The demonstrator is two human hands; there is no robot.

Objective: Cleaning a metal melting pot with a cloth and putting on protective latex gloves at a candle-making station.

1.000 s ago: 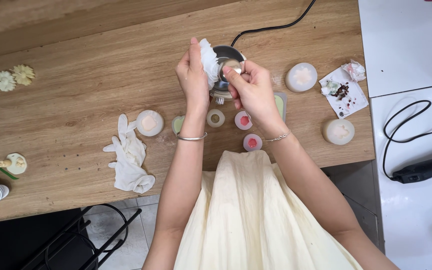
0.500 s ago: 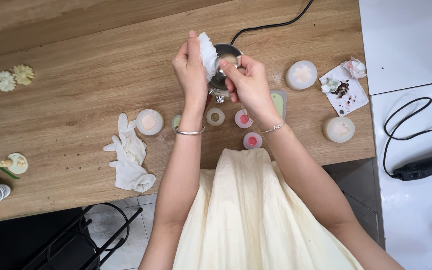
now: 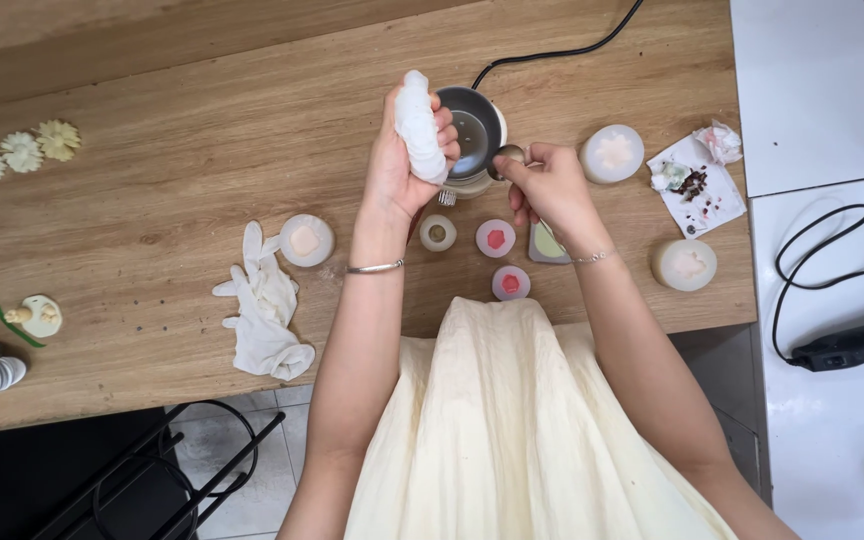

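I am viewing a small metal pot (image 3: 472, 135) standing on the wooden table (image 3: 172, 150), its black cord (image 3: 562, 50) running away from it toward the far edge. My left hand (image 3: 402, 165) is gripping a wadded white cloth (image 3: 420, 125), fingers closed around it, and pressing it against the pot's left rim. My right hand (image 3: 549, 185) is pinching a small round metal piece (image 3: 508, 156) at the pot's right rim; whether this piece is a spoon bowl or a handle, I cannot tell. The two hands are apart, one on each side of the pot.

Just nearer to me than the pot I am noting a small beige round mould (image 3: 438, 232), two small rounds with pink centres (image 3: 496, 238), and a pale green piece (image 3: 548, 243) partly under my right wrist. Right of the pot a white round disc (image 3: 612, 153) and a paper scrap with dark bits (image 3: 697, 183) are lying. Left of the pot and nearer me, white gloves (image 3: 264, 305) are lying beside another round mould (image 3: 306, 240). Far left of the pot, three pale flowers (image 3: 20, 152) are sitting.
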